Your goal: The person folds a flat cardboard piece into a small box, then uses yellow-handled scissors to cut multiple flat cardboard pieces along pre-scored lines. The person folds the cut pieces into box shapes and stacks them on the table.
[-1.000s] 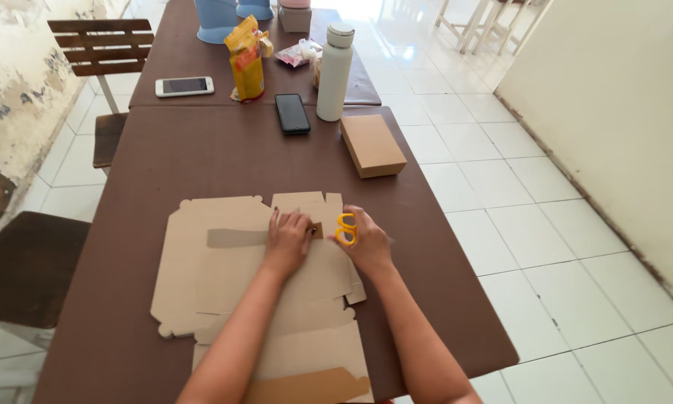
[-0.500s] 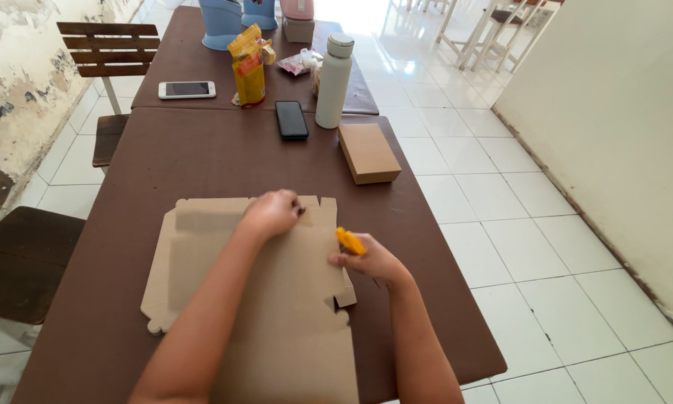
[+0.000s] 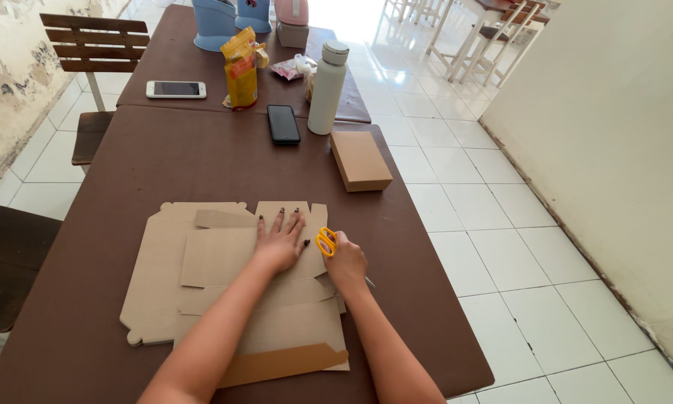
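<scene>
Flat die-cut cardboard box blanks [image 3: 202,262] lie stacked on the brown table [image 3: 202,164] in front of me. My left hand [image 3: 280,243] rests palm down with spread fingers on the top blank, near its far edge. My right hand [image 3: 345,262] sits just right of it at the blank's right edge and grips yellow-handled scissors [image 3: 326,241]; the handle loops stick up and a bit of blade shows under the hand.
A closed brown cardboard box [image 3: 359,160] lies further back on the right. Behind it stand a white bottle [image 3: 327,78], a black phone [image 3: 283,123], a white phone [image 3: 175,89], a yellow snack bag [image 3: 240,69] and blue containers [image 3: 216,15]. Chairs [image 3: 89,52] are at the left; white tiled floor at the right.
My left hand, which had lifted and folded a cardboard flap towards the far edge, now lies flat on the blank. The right hand with the scissors moved left, close beside it.
</scene>
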